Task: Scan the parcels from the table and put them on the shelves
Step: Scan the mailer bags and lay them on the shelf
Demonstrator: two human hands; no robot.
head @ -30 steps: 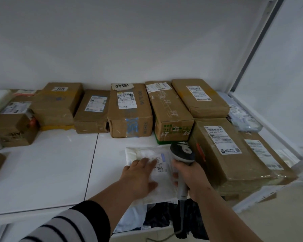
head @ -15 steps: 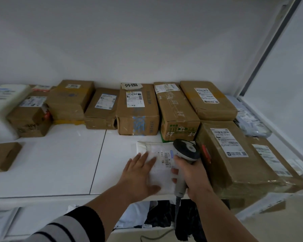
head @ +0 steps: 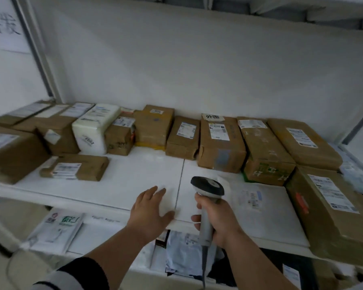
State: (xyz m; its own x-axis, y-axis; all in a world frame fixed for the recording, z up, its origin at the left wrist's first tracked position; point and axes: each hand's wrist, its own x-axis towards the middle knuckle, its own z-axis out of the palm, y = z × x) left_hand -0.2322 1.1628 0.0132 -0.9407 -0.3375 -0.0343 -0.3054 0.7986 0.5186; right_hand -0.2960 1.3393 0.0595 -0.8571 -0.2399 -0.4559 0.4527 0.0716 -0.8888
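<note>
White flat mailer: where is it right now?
Head view, right of centre: the white flat mailer lies on the shelf, just right of the scanner in the right hand, against a large brown box.

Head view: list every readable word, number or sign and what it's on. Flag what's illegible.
"外围": white tag on top of the tall brown box.
"2002": upside down on the front of the white parcel; the third digit is unsure.
"3015": small white sticker on the brown box behind; blurry, uncertain.
Large characters on the wall sign: cut off and blurred.
Shipping labels, flat white mailer label: too small to read.
</note>
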